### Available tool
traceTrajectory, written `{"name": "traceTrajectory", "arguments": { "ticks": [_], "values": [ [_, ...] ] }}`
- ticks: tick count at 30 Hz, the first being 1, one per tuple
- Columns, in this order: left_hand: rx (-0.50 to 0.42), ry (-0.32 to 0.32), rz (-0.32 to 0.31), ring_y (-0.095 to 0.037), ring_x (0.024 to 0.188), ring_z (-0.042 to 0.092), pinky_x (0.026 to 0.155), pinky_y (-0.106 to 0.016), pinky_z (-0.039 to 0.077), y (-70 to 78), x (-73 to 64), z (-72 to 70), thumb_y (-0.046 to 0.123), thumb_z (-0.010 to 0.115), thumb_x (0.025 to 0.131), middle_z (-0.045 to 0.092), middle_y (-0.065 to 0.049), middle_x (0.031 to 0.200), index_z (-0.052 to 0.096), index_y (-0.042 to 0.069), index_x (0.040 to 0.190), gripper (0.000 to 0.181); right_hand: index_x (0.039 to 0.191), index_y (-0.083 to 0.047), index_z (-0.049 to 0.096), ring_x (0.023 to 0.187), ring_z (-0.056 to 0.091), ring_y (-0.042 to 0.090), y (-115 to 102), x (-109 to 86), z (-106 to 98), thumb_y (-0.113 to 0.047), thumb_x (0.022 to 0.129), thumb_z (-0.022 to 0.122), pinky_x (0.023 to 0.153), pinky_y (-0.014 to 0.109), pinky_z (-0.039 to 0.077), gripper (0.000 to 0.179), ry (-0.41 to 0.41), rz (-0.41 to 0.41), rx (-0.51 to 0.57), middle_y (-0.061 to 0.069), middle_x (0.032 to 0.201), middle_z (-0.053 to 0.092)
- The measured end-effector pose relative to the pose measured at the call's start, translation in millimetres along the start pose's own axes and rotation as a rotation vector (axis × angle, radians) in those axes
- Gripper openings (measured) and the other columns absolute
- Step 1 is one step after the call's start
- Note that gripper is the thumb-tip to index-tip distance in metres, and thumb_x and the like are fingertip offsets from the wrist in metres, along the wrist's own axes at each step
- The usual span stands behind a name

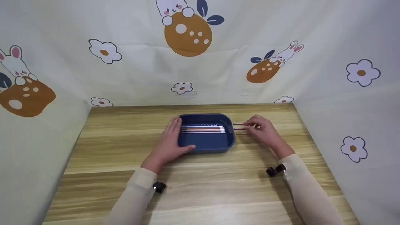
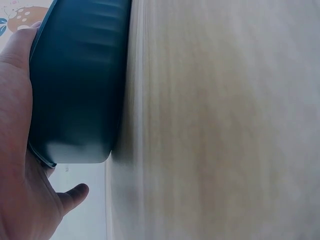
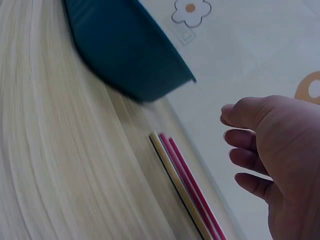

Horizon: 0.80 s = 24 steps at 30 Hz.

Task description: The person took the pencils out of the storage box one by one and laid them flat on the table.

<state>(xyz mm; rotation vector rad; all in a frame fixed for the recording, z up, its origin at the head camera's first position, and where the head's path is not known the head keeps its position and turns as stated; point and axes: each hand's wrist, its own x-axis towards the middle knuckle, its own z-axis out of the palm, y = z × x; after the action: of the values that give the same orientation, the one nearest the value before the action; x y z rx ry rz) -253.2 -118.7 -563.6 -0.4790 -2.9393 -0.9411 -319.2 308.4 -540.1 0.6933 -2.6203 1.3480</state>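
A dark blue rectangular box (image 1: 206,143) lies open-topped on the table, with several slim pencils (image 1: 203,129) side by side across its floor. My left hand (image 1: 167,141) rests against the box's left end, fingers extended along the rim and thumb spread over the near edge. The left wrist view shows this hand (image 2: 25,150) beside the box's outer wall (image 2: 80,90). To the right of the box, a few loose pencils (image 3: 187,192) with pink and yellow sides lie close together. Over them hovers my right hand (image 1: 262,129), fingers loosely bent; the right wrist view shows nothing between its fingertips.
The wood-grain table (image 1: 212,184) is bounded by pale cloth walls (image 1: 134,72) printed with rabbits and flowers at the back and both sides. Small black cameras (image 1: 159,187) sit on both wrists.
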Motion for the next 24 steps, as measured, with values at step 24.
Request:
{"name": "traceTrajectory", "arguments": {
  "ticks": [24],
  "values": [
    [0.009,-0.003,0.012,-0.031,0.171,0.005,0.134,-0.058,0.02,1.4,-0.7,-1.6,0.076,0.079,0.089,0.009,-0.012,0.186,0.013,0.004,0.177,0.131,0.121,-0.003,0.08,0.108,0.065,0.037,-80,38.3,80,-0.013,0.103,0.081,0.096,0.056,0.055,0.021,-0.268,-0.192,-0.036,0.016,0.114,0.07]
  ]
}}
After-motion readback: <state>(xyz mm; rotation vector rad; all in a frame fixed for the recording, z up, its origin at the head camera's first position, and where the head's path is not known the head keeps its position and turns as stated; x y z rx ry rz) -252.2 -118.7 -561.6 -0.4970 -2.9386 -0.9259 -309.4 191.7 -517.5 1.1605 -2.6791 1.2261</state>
